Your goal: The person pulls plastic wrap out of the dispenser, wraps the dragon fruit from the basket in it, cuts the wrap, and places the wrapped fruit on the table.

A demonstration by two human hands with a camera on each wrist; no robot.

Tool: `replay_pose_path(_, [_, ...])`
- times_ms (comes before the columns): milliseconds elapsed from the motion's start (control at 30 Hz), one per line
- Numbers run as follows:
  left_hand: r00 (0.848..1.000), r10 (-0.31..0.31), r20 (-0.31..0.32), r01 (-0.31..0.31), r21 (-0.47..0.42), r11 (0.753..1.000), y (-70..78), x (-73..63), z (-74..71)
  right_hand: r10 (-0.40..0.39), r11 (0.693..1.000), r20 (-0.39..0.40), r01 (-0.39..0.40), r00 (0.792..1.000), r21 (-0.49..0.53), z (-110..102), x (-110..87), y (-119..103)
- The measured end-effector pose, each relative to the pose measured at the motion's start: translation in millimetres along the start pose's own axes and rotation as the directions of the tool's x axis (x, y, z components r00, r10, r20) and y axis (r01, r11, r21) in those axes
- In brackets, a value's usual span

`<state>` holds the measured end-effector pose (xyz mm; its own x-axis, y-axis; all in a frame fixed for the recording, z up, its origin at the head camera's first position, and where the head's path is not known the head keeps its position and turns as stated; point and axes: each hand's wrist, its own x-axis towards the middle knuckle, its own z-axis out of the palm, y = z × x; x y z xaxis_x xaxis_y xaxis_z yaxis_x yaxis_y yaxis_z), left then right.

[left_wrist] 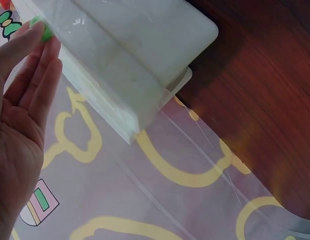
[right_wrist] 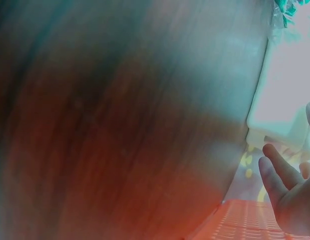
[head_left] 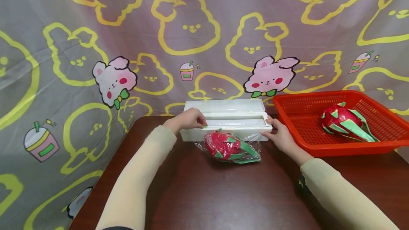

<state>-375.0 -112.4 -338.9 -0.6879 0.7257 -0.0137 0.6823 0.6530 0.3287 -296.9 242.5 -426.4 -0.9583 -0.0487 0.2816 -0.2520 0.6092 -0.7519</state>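
A white cling film dispenser box point(head_left: 225, 135) stands at the back of the table with its lid raised. My left hand point(head_left: 188, 119) is at the left part of its front top edge, thumb and fingers pinching a small green slider point(left_wrist: 44, 31). At the right end, my right hand point(head_left: 282, 137) grips the box, fingers near the top corner and thumb at the front. In front lies a toy dragon fruit point(head_left: 223, 146), red with green leaves, under clear cling film point(head_left: 255, 144) that runs from the box. The right wrist view shows the right hand's fingertips point(right_wrist: 267, 150) beside the box end.
A red plastic basket point(head_left: 297, 141) stands to the right, close to the right hand, with another toy dragon fruit point(head_left: 342, 120) in it. A patterned curtain point(head_left: 204, 20) hangs behind the brown table point(head_left: 239, 191) and along its left side.
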Motion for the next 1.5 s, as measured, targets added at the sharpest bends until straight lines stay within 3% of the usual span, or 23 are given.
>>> replay_pose_path(400, [0.999,0.03,-0.019,-0.03,0.013,0.999,-3.9,-7.6,-2.2,-0.015,1.0,-0.011,0.015,1.0,-0.008,0.3,0.2,0.5])
replay_pose_path(800, [0.999,-0.039,-0.015,0.038,-0.034,0.999,-7.4,-13.2,-7.0,-0.028,1.0,-0.022,0.028,0.999,0.0,1.2,0.8,1.7])
replay_pose_path(967, [1.0,-0.026,-0.007,0.026,-0.026,0.999,-10.4,-16.3,-8.3,-0.023,1.0,-0.018,0.023,1.0,-0.007,1.0,1.0,2.9])
replay_pose_path(1033, [1.0,-0.024,-0.007,0.024,-0.002,1.0,-12.9,-20.6,-10.0,-0.026,1.0,-0.009,0.026,1.0,-0.003,1.5,1.4,2.3])
replay_pose_path(1267, [0.993,-0.105,-0.06,0.108,0.045,0.993,-29.8,-44.2,-16.3,-0.034,0.999,-0.001,0.034,0.999,-0.009,-4.6,-1.6,-2.0])
replay_pose_path(1500, [0.99,-0.087,-0.109,0.088,0.003,0.996,-40.5,-55.8,-13.5,-0.043,0.999,0.015,0.043,0.999,-0.001,-2.6,-1.6,0.7])
